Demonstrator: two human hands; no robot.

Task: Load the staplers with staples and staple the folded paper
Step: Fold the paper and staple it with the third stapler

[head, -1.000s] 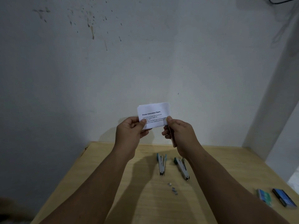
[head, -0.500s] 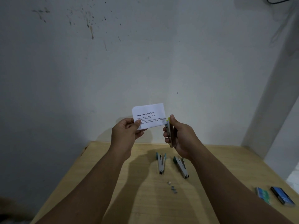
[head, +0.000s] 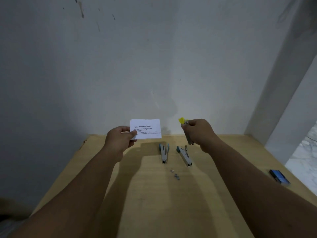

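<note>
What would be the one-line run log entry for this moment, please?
left hand: holds folded paper | right hand: grips yellow-tipped stapler, apart from paper | table: two teal staplers, loose staples

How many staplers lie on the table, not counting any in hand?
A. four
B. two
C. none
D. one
B: two teal staplers lie side by side on the table, while the right hand holds a yellow-tipped stapler.

I see white paper [head: 145, 128] with black print, a yellow-tipped grey stapler [head: 186, 130], two grey-and-teal staplers [head: 164, 152] [head: 184, 155], a blue box [head: 279, 176], and a pale wooden worktop [head: 154, 203].
</note>
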